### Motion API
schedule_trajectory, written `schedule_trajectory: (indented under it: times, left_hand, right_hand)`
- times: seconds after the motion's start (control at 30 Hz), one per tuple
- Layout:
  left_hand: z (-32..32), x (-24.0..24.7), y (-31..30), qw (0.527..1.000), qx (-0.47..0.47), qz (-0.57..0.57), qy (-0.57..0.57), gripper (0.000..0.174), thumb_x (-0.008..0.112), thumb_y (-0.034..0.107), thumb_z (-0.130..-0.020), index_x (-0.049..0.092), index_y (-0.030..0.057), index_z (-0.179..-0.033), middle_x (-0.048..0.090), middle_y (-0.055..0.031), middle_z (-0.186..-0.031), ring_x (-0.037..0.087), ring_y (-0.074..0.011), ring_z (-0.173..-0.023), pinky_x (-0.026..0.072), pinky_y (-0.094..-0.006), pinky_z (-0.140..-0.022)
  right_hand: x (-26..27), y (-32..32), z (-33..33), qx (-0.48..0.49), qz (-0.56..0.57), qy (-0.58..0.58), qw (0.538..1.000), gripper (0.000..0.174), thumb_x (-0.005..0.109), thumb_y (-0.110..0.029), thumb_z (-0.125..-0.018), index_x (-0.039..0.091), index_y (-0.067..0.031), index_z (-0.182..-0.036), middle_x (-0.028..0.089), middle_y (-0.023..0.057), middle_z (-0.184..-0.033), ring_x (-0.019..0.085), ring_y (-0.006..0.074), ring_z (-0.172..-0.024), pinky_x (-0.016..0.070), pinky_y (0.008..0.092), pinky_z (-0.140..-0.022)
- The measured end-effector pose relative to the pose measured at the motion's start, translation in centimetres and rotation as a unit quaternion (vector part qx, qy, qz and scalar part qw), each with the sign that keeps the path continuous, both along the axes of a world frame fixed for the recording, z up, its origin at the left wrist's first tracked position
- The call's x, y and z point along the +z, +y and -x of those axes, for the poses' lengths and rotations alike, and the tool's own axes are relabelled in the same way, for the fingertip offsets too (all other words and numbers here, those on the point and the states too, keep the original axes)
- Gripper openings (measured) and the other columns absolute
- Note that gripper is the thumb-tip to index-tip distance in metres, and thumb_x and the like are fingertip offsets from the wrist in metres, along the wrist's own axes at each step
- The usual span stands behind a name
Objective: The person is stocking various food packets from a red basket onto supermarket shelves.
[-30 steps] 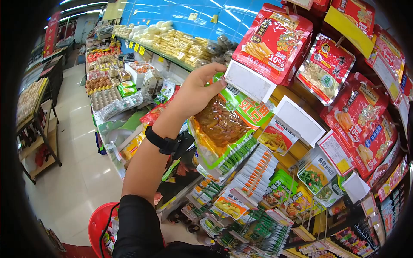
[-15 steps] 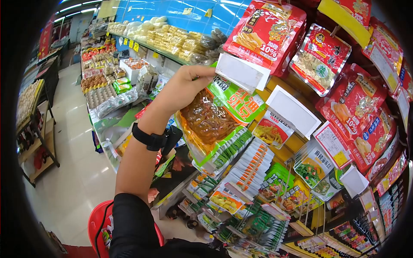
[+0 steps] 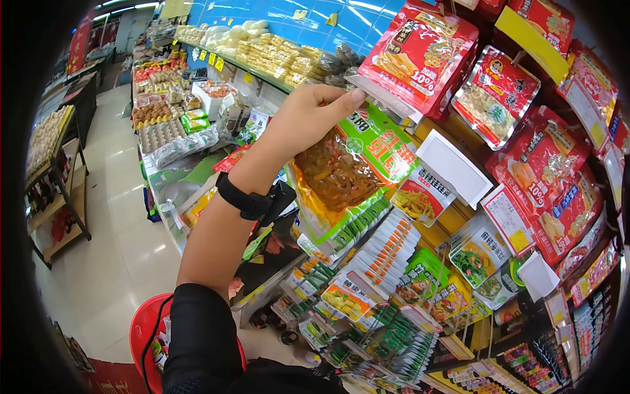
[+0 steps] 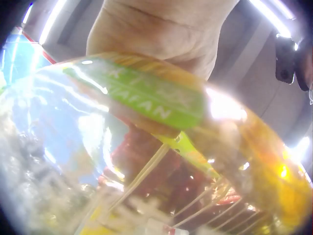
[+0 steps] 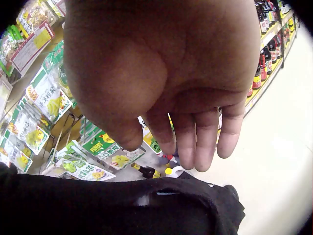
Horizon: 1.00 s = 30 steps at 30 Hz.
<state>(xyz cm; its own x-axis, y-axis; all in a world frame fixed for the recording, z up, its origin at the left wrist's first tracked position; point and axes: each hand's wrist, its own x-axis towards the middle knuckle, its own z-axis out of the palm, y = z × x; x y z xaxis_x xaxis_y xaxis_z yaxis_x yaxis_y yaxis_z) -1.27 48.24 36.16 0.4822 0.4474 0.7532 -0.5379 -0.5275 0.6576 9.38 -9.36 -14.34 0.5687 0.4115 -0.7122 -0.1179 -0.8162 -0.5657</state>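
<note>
In the head view my left hand [image 3: 305, 125] is at the top of a glossy food packet [image 3: 338, 180], green-edged with brown contents behind a clear window. Its fingertips are hidden behind the packet's upper edge, while the thumb tip meets a white price tag [image 3: 384, 102] just above. The tag is tipped up, seen nearly edge-on. Close up in the left wrist view, the packet [image 4: 181, 110] bulges across the picture and covers my fingers. My right hand [image 5: 166, 83] hangs with its fingers nearly straight and nothing in them, in front of hanging packets.
Red packets [image 3: 420, 59] hang above and to the right. Rows of small packets [image 3: 377, 256] hang on hooks below, with blank tags [image 3: 453, 167] jutting out. A produce counter with egg trays [image 3: 164, 134] stands left. A red basket [image 3: 141, 325] is beside my left sleeve.
The white price tag has swung up from showing its full face. My left thumb has come up to the tag's edge. The view shifted left and back slightly.
</note>
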Motion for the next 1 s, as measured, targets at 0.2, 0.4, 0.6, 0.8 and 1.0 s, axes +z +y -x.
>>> schedule_trajectory:
  times: [0.2, 0.4, 0.6, 0.8, 1.0]
  left_hand:
    - [0.0, -0.1, 0.3, 1.0, 0.013, -0.009, -0.017, 0.051, 0.064, 0.047, -0.092, 0.072, -0.0031, -0.098, 0.063, -0.0014, -0.075, 0.053, -0.0061, -0.066, 0.0447, -0.0244, -0.062]
    - [-0.3, -0.4, 1.2, 0.999, 0.024, 0.002, -0.024, 0.051, 0.065, 0.047, -0.091, 0.072, -0.0027, -0.099, 0.063, 0.0005, -0.075, 0.053, -0.0061, -0.07, 0.0448, -0.0257, -0.064]
    - [-0.1, -0.5, 1.0, 0.999, 0.022, 0.024, 0.004, 0.046, 0.065, 0.042, -0.093, 0.071, -0.0037, -0.101, 0.066, -0.0013, -0.081, 0.056, -0.0069, -0.074, 0.0466, -0.0263, -0.068]
    - [-1.9, -1.2, 1.8, 0.997, 0.028, -0.068, 0.015, 0.03, 0.063, 0.017, -0.092, 0.064, -0.0025, -0.114, 0.07, -0.0106, -0.102, 0.063, -0.0176, -0.093, 0.0485, -0.0336, -0.087]
    - [-8.2, -1.9, 4.3, 0.997, 0.003, -0.065, 0.05, 0.034, 0.06, 0.011, -0.09, 0.059, 0.0002, -0.122, 0.067, -0.0165, -0.118, 0.063, -0.0265, -0.108, 0.0463, -0.0367, -0.095]
  right_hand:
    - [-0.2, -0.2, 0.5, -0.005, 0.0, 0.002, 1.0, 0.041, 0.047, -0.031, -0.101, 0.058, -0.0012, -0.127, 0.064, 0.0146, -0.116, 0.06, 0.023, -0.106, 0.0446, 0.0372, -0.095]
    - [-0.3, -0.5, 0.8, -0.008, 0.003, 0.004, 1.0, 0.041, 0.047, -0.031, -0.101, 0.058, -0.0011, -0.126, 0.065, 0.0142, -0.115, 0.06, 0.0228, -0.105, 0.0449, 0.0369, -0.094]
    - [-0.5, -0.6, 1.1, -0.01, 0.005, 0.007, 1.0, 0.041, 0.046, -0.031, -0.101, 0.059, -0.0011, -0.126, 0.065, 0.0137, -0.115, 0.06, 0.0226, -0.104, 0.0452, 0.0367, -0.094]
    - [-0.8, -0.5, 1.2, -0.01, 0.003, 0.009, 1.0, 0.041, 0.046, -0.031, -0.101, 0.059, -0.001, -0.125, 0.065, 0.0132, -0.114, 0.06, 0.0224, -0.103, 0.0456, 0.0365, -0.093]
    - [-0.8, -0.5, 1.8, -0.012, 0.002, 0.009, 1.0, 0.041, 0.046, -0.031, -0.102, 0.059, -0.001, -0.125, 0.065, 0.0128, -0.113, 0.06, 0.0223, -0.102, 0.0459, 0.0362, -0.092]
